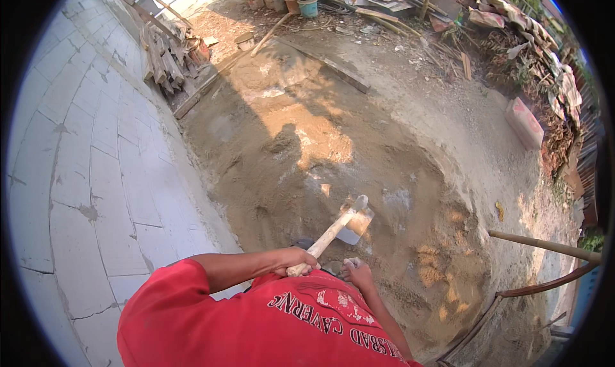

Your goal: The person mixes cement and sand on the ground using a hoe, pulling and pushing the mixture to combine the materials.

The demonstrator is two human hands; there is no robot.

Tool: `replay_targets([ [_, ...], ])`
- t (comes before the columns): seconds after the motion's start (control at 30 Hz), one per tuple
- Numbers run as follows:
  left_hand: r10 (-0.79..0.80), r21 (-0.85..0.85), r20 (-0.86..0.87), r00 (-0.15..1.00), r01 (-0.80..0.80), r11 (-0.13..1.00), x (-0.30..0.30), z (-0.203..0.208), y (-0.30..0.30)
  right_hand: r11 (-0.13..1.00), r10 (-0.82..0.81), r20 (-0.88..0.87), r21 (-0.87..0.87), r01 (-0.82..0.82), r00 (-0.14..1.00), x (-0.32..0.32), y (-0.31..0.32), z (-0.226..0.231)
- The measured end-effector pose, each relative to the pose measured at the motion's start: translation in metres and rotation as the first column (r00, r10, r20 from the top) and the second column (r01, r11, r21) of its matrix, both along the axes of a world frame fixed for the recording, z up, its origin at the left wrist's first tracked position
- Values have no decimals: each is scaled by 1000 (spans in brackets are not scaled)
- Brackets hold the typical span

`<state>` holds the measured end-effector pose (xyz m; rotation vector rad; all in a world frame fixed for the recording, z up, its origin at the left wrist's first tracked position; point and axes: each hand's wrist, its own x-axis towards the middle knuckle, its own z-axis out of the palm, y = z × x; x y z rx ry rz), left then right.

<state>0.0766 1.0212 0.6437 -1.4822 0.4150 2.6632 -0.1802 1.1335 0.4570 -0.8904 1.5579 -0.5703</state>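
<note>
Blocks (115, 207), pale and broad, line the left of my feed, with a pile of boards (163, 66) near their far end. Next comes the red shirt (250, 322), then the left hand (300, 262), its fingers curled right round the near end of the hoe (336, 229). The hoe sits about mid-view, its wooden handle (322, 244) slanting away to the right and its blade (355, 226) out at the far end. From this angle I can't tell whether the blade touches the sand (371, 168) or hangs just over it.

I'd judge the hoe head-heavy: stiff, hardly fragile, and probably rough enough not to slip, but with its metal out at the tip, one hand at the near end has poor leverage. I'd want two holds, one there and the other well up the handle, short of the blade.

Just right of that grip is the right hand (357, 272), fingers folded in close to the shirt and apart from the handle. I see nothing in it, though the palm is hidden. Farther right lie a pale, red-marked slab (525, 123) and, nearer, a pole (544, 245) reaching in toward the sand.
</note>
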Motion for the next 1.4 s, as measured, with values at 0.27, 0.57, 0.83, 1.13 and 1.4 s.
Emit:
replay_targets([
  [0.27,-688,-254,73,722,680,688,16,21,-64,790,-608,434,414,452,664,41,-21,59],
  [0.57,-967,-553,210,143,833,4,40,-5,-197,-75,-840,465,409,909,-278,73,-117,23],
  [0.83,-884,-642,443,150,741,-196,57,-70,-188,-225,-904,247,420,879,-349,73,-126,1],
  [1.13,-682,-424,561,469,871,249,-35,-231,-79,141,-990,58,320,937,129,-50,-208,-126],
  [1.4,-467,-658,452,760,637,401,-265,-419,-168,702,-661,-480,-125,701,577,-266,-377,-257],
])
